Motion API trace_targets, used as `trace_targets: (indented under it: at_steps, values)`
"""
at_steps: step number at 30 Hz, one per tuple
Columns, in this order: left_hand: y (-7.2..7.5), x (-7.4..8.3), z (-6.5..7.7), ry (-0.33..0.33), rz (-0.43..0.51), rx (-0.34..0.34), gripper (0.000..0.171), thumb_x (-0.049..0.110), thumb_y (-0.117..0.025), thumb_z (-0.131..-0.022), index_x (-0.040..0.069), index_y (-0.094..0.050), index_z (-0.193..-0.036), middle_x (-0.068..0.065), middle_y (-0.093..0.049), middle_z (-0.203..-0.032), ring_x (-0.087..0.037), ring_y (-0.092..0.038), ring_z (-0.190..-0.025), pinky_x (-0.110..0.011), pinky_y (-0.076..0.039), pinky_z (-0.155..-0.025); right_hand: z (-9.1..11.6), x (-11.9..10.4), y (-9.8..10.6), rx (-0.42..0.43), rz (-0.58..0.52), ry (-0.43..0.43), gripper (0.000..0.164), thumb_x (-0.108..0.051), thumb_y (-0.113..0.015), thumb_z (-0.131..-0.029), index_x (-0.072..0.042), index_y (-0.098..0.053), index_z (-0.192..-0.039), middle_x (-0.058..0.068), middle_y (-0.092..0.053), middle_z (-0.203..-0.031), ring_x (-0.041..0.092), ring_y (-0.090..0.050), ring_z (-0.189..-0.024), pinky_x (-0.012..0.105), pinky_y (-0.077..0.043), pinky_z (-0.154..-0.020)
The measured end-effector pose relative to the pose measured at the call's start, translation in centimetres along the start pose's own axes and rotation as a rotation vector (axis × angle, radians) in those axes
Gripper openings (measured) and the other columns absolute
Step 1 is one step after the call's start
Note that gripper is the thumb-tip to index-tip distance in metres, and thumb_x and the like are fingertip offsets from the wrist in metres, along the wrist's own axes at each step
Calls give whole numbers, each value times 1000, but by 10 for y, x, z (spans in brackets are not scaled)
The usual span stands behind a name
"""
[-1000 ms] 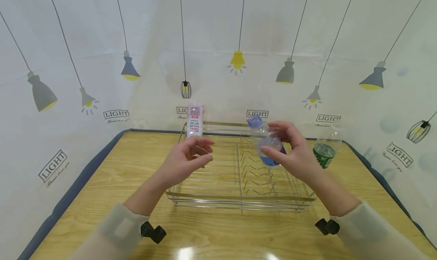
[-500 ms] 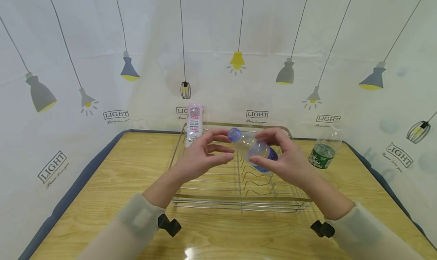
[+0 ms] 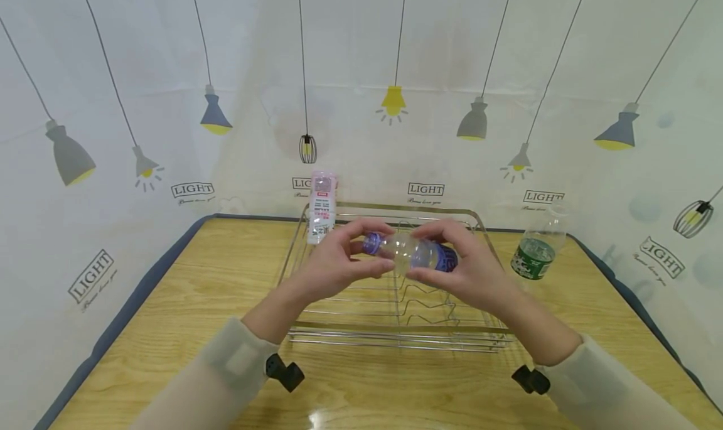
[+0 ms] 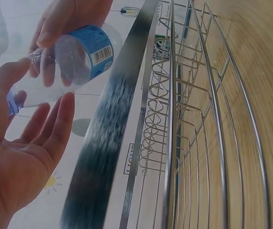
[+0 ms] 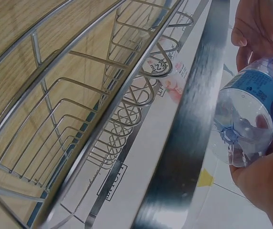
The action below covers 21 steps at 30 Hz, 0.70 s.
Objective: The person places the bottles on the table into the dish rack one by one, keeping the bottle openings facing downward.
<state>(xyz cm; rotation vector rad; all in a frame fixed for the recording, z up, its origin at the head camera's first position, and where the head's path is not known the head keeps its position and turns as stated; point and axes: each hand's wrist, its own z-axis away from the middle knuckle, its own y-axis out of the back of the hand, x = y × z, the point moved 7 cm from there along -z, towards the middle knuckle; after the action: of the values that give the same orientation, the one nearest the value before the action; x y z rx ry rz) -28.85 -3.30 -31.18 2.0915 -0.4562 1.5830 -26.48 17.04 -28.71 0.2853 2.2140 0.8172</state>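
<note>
A clear plastic bottle point(image 3: 402, 253) with a blue label lies tilted sideways between both hands, above the wire dish rack point(image 3: 350, 292). My right hand point(image 3: 465, 263) grips it around the labelled lower part, and its base faces the camera in the right wrist view. The thumb and fingers of my left hand point(image 3: 333, 263) curl round the purple-blue neck end point(image 3: 373, 243). In the left wrist view, the left thumb overlaps the bottle's shoulder while the fingers lie beneath it. Part of the label is hidden behind the right hand's fingers.
A pink-and-white packet point(image 3: 322, 207) stands at the rack's back left corner. To the right of the rack is another clear bottle point(image 3: 533, 257) with a green label. The wooden table point(image 3: 186, 304) ends at a dark blue edge before the patterned cloth point(image 3: 361, 59).
The bottle has moved left and down and turned from nearly upright to almost level. My left hand has come in from the left and closed round its neck end.
</note>
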Motion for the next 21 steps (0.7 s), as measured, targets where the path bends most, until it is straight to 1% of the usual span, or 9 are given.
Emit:
trace_targets:
  at_steps: [3,5,6,9,12,13,16,18,21]
  values:
    - [1,-2,0,6,-14,9,50,8,-80,-100,14,-62,-146,-18,-66,-134,-26,-74,-118,-44,-68,-93,0,-1,0,-10,2,9,56,-9,-92,-89,-11,-66,-138,9,-62,-137,19,-64,-109,23,-62,-87]
    - [1,-4,0,6,-19,15,49,8,-79,-100,12,-62,-146,-18,-66,-134,-26,-74,-117,-42,-68,-93,1,0,0,-10,14,9,58,-9,-93,-88,-10,-66,-139,9,-62,-138,19,-63,-113,22,-61,-92]
    - [2,-4,1,0,-21,20,48,7,-79,-100,12,-62,-145,-18,-66,-134,-26,-75,-117,-41,-68,-93,1,1,1,-8,26,0,60,-10,-93,-88,-10,-64,-141,9,-62,-139,20,-64,-116,22,-59,-96]
    - [6,-5,3,-21,-23,43,47,7,-80,-99,11,-62,-143,-17,-67,-133,-27,-75,-116,-41,-68,-94,2,5,5,2,44,-42,68,-13,-93,-88,-11,-60,-147,9,-62,-143,26,-64,-126,31,-56,-110]
    - [13,-5,7,-41,-16,80,46,6,-81,-98,14,-63,-140,-16,-70,-131,-27,-77,-115,-40,-67,-95,4,15,10,12,29,-104,74,-14,-92,-90,-13,-56,-154,8,-61,-150,26,-63,-134,29,-49,-118]
    - [16,-5,8,-44,-12,89,47,6,-81,-97,14,-62,-140,-16,-71,-130,-27,-77,-115,-39,-67,-95,5,17,11,12,9,-117,74,-14,-92,-90,-13,-55,-155,9,-61,-151,25,-62,-135,27,-49,-119]
    - [21,-6,11,-51,6,103,48,3,-81,-96,10,-61,-139,-18,-72,-127,-26,-77,-113,-37,-67,-94,8,27,13,3,-55,-161,75,-12,-89,-93,-15,-52,-158,9,-58,-157,17,-60,-135,12,-45,-114]
    - [24,-7,13,-58,23,103,48,1,-80,-96,7,-59,-139,-19,-71,-126,-25,-77,-111,-37,-67,-93,10,31,13,-10,-103,-176,74,-9,-86,-94,-15,-50,-159,10,-55,-159,15,-60,-133,11,-46,-112]
    - [27,-8,15,-70,41,103,50,-3,-78,-96,4,-56,-140,-18,-69,-127,-24,-76,-109,-35,-68,-91,12,34,12,-24,-149,-191,73,-8,-84,-96,-15,-49,-160,11,-54,-160,13,-63,-128,14,-51,-109]
